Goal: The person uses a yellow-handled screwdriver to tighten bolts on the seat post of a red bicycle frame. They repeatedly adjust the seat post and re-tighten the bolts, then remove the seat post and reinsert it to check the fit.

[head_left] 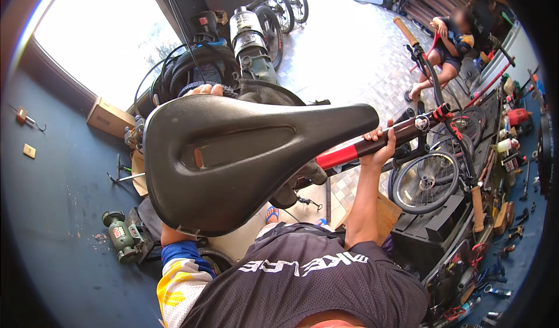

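Note:
A large black bicycle saddle [244, 159] with a long groove down its middle fills the centre of the head view, close to me. Behind it runs the bike's red and dark top tube [338, 157]. My right hand [381, 144] is closed around this tube, just beyond the saddle's nose. Only some bent fingertips of my left hand [207, 90] show past the far edge of the saddle's wide end, beside dark gear. The saddle hides the rest of that hand and whatever it grips. The handlebar [434, 89] with brown grips lies to the right.
On the right stands a bench crowded with tools [512, 235]. A bicycle wheel [425, 182] is below the handlebar. A seated person [451, 42] is at the far right. At left, a green bench grinder [123, 237] and a cardboard box [108, 117] sit by the blue wall.

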Demonstrator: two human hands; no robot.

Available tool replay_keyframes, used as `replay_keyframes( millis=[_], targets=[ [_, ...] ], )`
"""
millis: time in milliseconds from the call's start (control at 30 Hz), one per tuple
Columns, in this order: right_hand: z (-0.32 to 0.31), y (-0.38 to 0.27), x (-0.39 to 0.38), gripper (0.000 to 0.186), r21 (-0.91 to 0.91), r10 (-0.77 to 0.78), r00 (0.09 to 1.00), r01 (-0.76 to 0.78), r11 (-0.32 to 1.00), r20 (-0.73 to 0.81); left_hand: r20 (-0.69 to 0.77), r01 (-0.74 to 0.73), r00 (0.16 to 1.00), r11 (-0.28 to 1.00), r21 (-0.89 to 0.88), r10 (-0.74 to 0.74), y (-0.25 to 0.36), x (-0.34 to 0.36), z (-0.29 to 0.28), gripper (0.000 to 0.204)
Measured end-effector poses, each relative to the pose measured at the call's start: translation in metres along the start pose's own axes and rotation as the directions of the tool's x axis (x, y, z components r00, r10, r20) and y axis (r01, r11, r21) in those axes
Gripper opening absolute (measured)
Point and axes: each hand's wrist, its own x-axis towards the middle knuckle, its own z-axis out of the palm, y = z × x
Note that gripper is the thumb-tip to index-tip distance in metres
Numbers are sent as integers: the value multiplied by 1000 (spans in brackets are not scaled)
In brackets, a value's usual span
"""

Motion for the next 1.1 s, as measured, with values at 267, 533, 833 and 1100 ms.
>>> replay_keyframes(
  millis=[267,533,833,1100],
  targets=[
    [15,7,3,22,-43,14,991,-20,999,-133,-33,38,999,999,-32,-39,26,-11,-9,31],
    [15,6,-1,21,-65,24,989,-34,997,-145,-100,99,989,987,-130,-112,54,-58,-19,28],
    [12,-3,0,18,-91,22,986,-38,995,-167,-146,134,974,957,-258,-175,79,-110,1,25],
    [5,-5,1,22,-85,70,979,-88,992,-194,-206,112,964,959,-262,-168,84,-29,1,23]
  ],
)
